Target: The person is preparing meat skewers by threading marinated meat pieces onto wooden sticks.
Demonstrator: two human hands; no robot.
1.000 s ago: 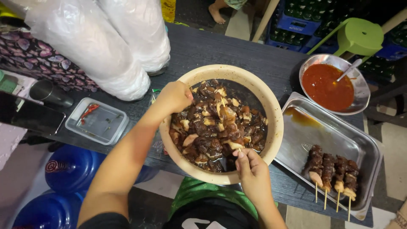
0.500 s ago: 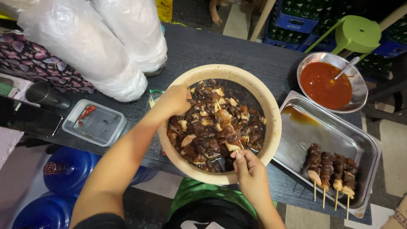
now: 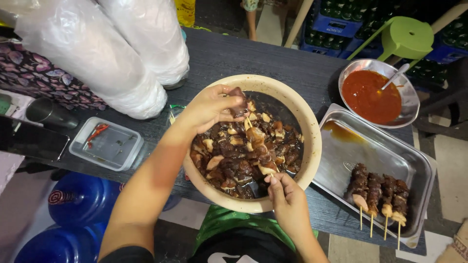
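Our left hand (image 3: 212, 108) has risen from the beige bowl (image 3: 307, 131) on the dark surface (image 3: 243, 53), pinching a meat piece (image 3: 237, 92); our right hand (image 3: 287, 199) grips a skewer, ready for threading.

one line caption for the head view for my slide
Left hand lifts a meat piece over a tan bowl of marinated meat; right hand pinches at its near edge.

Dark brown meat (image 3: 243, 156) with pale pieces is seen in a beige bowl (image 3: 312, 141) on a dark grey table (image 3: 273, 58), red sauce (image 3: 370, 96) in a silver bowl (image 3: 412, 109), a purple flowered cloth (image 3: 48, 83), a green stool (image 3: 407, 36) and blue jugs (image 3: 78, 199).
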